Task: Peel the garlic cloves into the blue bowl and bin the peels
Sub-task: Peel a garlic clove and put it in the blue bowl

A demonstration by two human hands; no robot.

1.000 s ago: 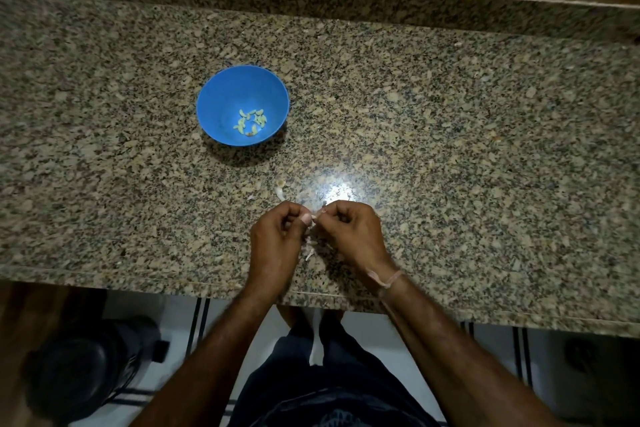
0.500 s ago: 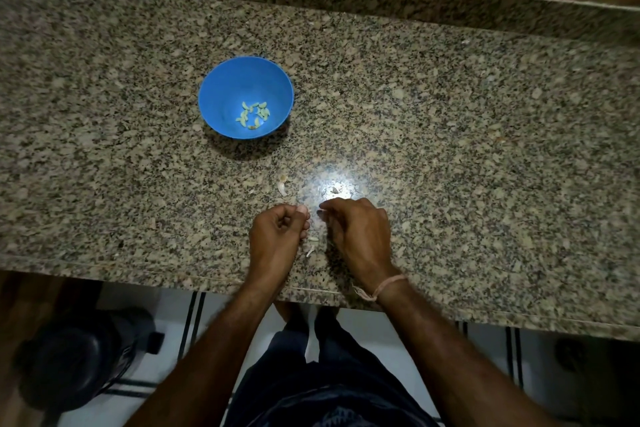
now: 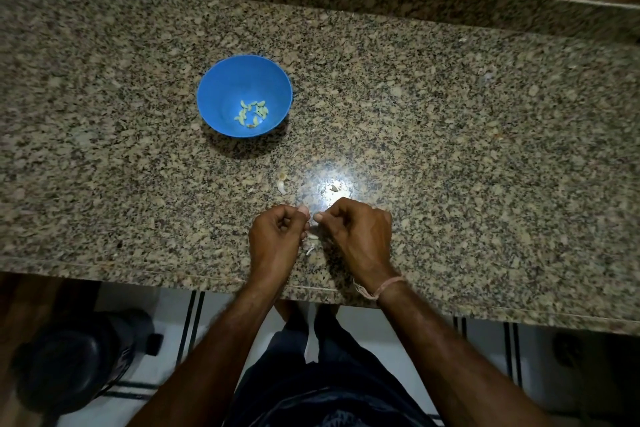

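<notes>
Left hand [image 3: 275, 236], right hand [image 3: 358, 236] side by side, fingers [image 3: 284, 217] curled, thumbs nearly touching.

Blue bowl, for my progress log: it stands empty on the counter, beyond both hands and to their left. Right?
Not empty: the head view shows peeled garlic cloves lying in the blue bowl. The rest is right.

A bowl [image 3: 207, 94] sits on the counter [image 3: 450, 149], left of centre, with cloves [image 3: 252, 113] in it. Near the front edge, the left hand [image 3: 275, 239] and right hand [image 3: 360, 236] lie side by side. Peels [image 3: 281, 185] lie just behind them.
</notes>
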